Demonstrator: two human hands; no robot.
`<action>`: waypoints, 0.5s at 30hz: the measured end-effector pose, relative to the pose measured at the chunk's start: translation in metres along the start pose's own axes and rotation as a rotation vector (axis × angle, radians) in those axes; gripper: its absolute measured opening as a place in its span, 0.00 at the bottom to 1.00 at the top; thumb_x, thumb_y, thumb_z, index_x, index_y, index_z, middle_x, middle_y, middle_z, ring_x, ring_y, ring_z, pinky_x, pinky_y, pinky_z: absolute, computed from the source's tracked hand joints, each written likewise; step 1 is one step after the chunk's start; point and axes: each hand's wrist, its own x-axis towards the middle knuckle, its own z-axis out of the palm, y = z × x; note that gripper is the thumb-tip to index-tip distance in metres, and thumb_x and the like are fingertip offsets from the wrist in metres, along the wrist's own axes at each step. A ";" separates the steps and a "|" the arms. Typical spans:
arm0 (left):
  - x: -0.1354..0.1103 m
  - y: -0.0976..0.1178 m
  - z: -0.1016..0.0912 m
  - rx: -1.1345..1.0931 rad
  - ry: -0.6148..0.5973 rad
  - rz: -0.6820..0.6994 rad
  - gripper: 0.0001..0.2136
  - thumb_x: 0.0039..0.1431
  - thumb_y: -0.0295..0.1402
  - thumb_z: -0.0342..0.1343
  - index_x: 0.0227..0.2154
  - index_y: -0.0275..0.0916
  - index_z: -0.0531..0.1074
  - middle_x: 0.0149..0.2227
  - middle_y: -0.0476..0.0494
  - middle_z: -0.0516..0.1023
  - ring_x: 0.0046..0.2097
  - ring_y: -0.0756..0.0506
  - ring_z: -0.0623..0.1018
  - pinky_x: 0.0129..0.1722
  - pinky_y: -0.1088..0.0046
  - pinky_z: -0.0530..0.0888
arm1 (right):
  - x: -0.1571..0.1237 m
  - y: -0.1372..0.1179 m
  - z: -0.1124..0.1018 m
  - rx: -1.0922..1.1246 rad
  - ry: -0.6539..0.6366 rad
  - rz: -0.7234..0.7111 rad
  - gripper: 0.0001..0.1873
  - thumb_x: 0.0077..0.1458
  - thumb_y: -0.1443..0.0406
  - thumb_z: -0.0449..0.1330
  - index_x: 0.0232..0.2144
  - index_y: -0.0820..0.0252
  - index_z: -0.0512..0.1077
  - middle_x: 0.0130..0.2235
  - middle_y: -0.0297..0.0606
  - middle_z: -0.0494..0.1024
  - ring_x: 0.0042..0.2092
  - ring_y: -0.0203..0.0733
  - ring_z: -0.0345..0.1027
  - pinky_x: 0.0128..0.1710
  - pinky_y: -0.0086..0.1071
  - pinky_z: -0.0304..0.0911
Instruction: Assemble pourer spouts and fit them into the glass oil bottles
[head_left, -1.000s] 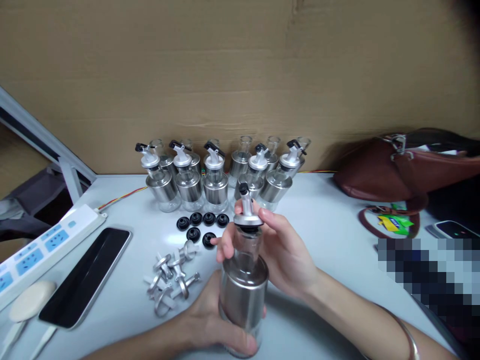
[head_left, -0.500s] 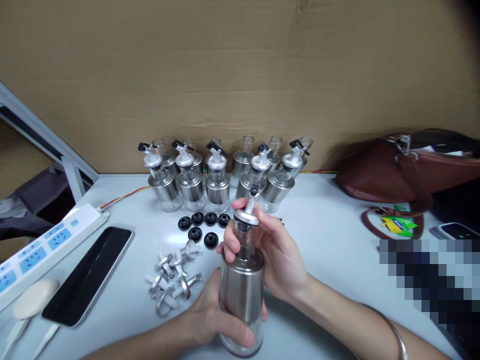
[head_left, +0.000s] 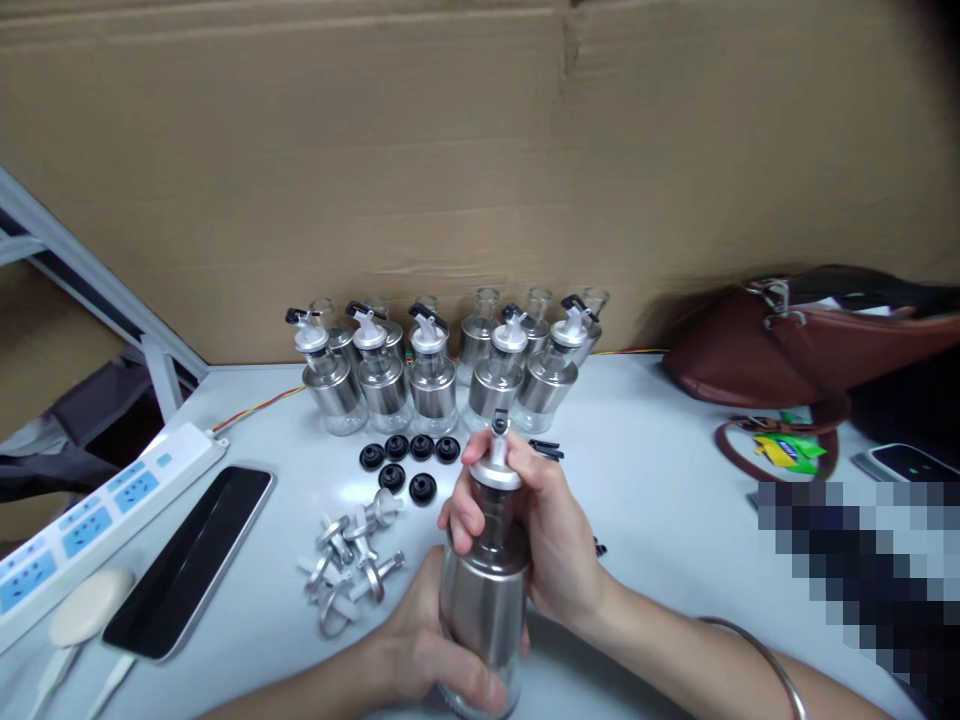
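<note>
A glass bottle with a steel sleeve (head_left: 484, 600) stands upright on the white table (head_left: 660, 470) close in front of me. My left hand (head_left: 427, 650) is wrapped round its lower body. My right hand (head_left: 540, 535) grips the silver pourer cap (head_left: 496, 465) on the bottle's neck with fingers closed round it. Just left of the bottle lies a heap of several loose silver pourer caps (head_left: 346, 565). Several black rubber stoppers (head_left: 409, 460) lie beyond them.
Several matching bottles (head_left: 435, 370) stand in rows against a cardboard wall (head_left: 480, 170), some capped. A phone (head_left: 191, 560) and a white power strip (head_left: 97, 505) lie at the left. A brown leather bag (head_left: 795, 340) sits at the right, with a second phone (head_left: 907, 462) nearby.
My right hand has turned on the cap, and the spout now points more upright. The view tilted upward a little; the bottle sits lower in frame.
</note>
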 end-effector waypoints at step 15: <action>0.002 -0.002 0.014 0.195 0.028 0.319 0.26 0.59 0.48 0.57 0.53 0.38 0.60 0.49 0.33 0.73 0.51 0.38 0.74 0.53 0.56 0.66 | -0.005 -0.079 -0.025 -0.345 0.291 -0.491 0.09 0.55 0.59 0.51 0.30 0.56 0.67 0.18 0.29 0.70 0.22 0.37 0.66 0.27 0.31 0.65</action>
